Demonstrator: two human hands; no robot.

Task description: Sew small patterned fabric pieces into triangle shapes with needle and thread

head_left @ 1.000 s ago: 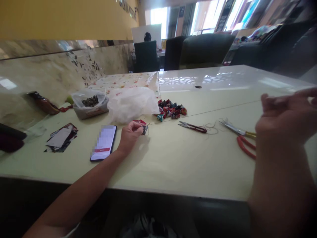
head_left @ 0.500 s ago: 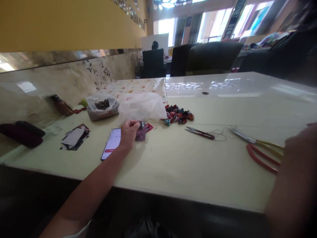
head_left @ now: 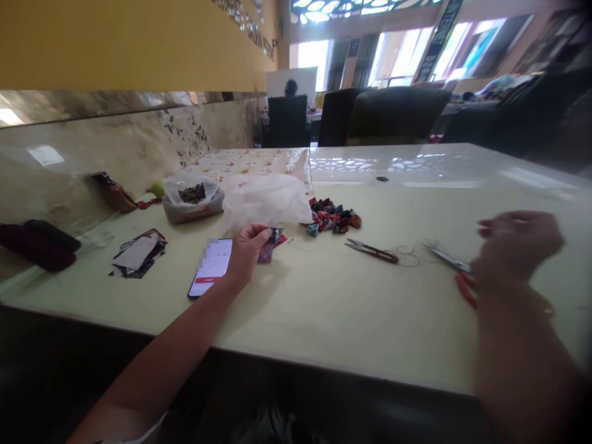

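My left hand [head_left: 250,242] is closed in a pinch on a small piece of patterned fabric [head_left: 266,253], dark blue and reddish, just above the table. A phone [head_left: 211,265] with a lit screen lies beside that wrist, partly covered by it. My right hand [head_left: 522,243] is raised at the right, blurred, its fingers curled together; whatever they hold is too small to make out. Below it lie large scissors [head_left: 444,256] with red and yellow handles, partly hidden by my forearm. Small thread snips [head_left: 374,251] rest in the middle, near loose thread [head_left: 413,254].
Small stuffed fabric pieces [head_left: 333,216] form a pile behind the snips. A white plastic bag [head_left: 266,200] and a bag-lined container of dark filling [head_left: 192,200] stand further back. Fabric scraps [head_left: 139,254] and dark rolls [head_left: 41,246] lie left. A person [head_left: 291,87] sits far off.
My right hand has moved left from the right edge and now hangs over the large scissors. My left hand has shifted slightly right with the fabric. The thread stretched across the table no longer shows.
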